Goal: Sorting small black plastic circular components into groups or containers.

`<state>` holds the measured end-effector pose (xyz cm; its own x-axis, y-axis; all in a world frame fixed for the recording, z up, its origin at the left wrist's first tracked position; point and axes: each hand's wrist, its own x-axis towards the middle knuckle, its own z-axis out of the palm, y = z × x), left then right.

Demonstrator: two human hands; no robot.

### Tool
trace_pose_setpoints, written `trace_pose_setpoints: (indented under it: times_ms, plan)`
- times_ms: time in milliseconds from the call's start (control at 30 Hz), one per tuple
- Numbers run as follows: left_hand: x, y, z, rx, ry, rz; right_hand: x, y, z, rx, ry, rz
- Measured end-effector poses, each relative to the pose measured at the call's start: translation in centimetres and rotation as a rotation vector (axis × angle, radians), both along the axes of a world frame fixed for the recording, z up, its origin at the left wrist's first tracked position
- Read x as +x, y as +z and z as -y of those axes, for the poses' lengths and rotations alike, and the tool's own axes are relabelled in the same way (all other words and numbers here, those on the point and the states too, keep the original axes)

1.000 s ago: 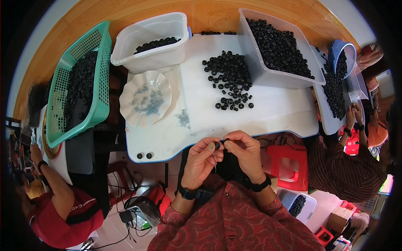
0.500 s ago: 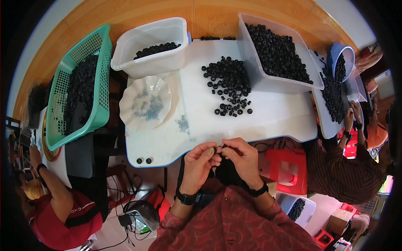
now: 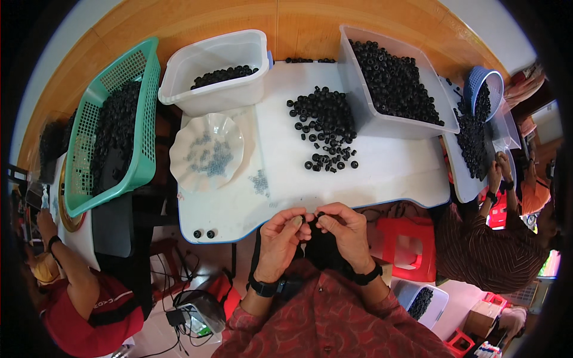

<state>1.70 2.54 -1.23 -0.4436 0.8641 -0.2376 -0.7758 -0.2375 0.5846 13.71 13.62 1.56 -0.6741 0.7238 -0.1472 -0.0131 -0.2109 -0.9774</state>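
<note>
My left hand (image 3: pixel 283 240) and my right hand (image 3: pixel 346 234) are raised in front of the white table's near edge, fingertips almost meeting. Thumb and forefinger of the left pinch a small round black part (image 3: pixel 302 219). Another small black piece (image 3: pixel 321 214) shows between the right fingertips; both are mostly covered by the fingers. Beyond my hands, a heap of black ring-shaped parts (image 3: pixel 325 116) lies on the table (image 3: pixel 370 185). A scalloped white plate (image 3: pixel 180 164) to the left holds tiny clear bluish pieces, with more scattered beside it. Two black parts (image 3: pixel 203 234) stand at the front-left corner.
Along the back are a white bin (image 3: pixel 209 101) and a larger translucent bin (image 3: pixel 412 127), both with black parts. A green basket (image 3: pixel 143 146) is at left. A red stool (image 3: pixel 407 262) stands right of me. People work on both sides (image 3: pixel 489 244); cables lie at lower left.
The whole view has shifted slightly, so the table sits a little lower. My fingertips have moved a bit, and the black piece in my right fingers shows more clearly.
</note>
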Motion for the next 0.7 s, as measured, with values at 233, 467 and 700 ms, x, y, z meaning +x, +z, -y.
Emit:
trace_pose_setpoints:
  times_ms: [233, 467, 700]
  plan:
    - [0.1, 0.5, -0.3, 0.051, -0.021, 0.035, 0.1, -0.3, -0.3, -0.083, -0.026, -0.143]
    - [0.1, 0.7, -0.5, 0.107, -0.03, 0.061, -0.1, -0.4, -0.2, -0.115, -0.031, -0.23]
    - [-0.1, -0.7, -0.1, 0.152, -0.039, 0.136, -0.1, 0.0, 0.1, -0.076, 0.003, -0.145]
